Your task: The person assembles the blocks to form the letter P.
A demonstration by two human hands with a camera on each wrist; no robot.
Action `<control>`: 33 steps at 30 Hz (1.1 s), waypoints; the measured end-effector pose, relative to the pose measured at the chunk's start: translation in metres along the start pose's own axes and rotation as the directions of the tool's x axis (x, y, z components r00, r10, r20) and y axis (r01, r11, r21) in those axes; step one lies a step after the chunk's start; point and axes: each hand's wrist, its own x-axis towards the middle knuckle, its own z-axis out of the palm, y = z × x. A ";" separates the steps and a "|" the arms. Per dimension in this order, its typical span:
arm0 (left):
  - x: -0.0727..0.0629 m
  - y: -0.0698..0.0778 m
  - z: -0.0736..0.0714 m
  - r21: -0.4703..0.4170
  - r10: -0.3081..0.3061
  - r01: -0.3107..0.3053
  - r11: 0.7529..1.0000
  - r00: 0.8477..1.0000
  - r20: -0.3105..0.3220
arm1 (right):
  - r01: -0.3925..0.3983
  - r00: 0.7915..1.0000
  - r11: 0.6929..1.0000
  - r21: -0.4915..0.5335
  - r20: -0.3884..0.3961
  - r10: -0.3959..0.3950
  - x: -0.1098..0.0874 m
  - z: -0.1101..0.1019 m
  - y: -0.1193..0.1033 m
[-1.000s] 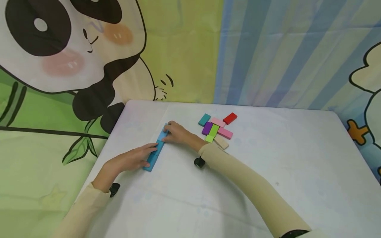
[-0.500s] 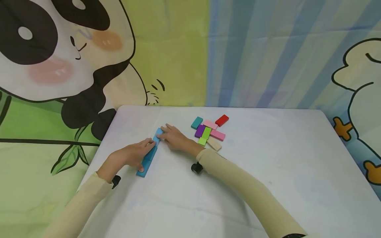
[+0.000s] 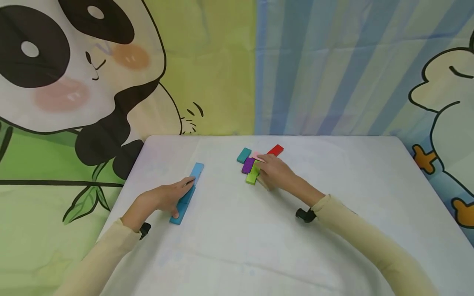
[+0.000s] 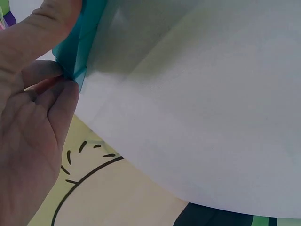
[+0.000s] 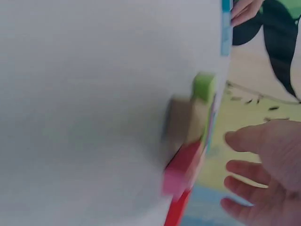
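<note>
A row of flat blue blocks lies end to end on the left of the white table, with a light blue block at its far end. My left hand rests on this row, thumb near the close end and fingers further along. My right hand is over a cluster of coloured blocks, fingers spread and slightly bent, holding nothing. Under or beside it lie light green blocks, a purple block and a tan block. A pink block shows in the right wrist view, blurred.
A teal block and a red block lie at the far side of the cluster. The white table ends at a printed cloth backdrop with a panda and stripes.
My right hand has left the light blue block at the row's far end and moved right to the cluster. My left hand stays on the blue row. The head view has shifted slightly.
</note>
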 end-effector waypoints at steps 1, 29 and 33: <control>-0.001 0.000 0.000 -0.005 -0.006 0.006 1.000 1.000 0.002 | 0.006 1.000 0.999 -0.034 0.001 -0.006 -0.006 0.000 0.008; 0.001 0.001 -0.001 -0.118 -0.010 0.020 0.993 0.996 0.091 | -0.089 0.984 0.954 0.288 0.173 0.039 -0.010 -0.015 0.049; 0.000 0.001 -0.001 -0.109 -0.028 0.038 0.993 0.995 0.098 | -0.032 0.997 0.941 0.338 0.071 0.009 0.007 -0.022 0.037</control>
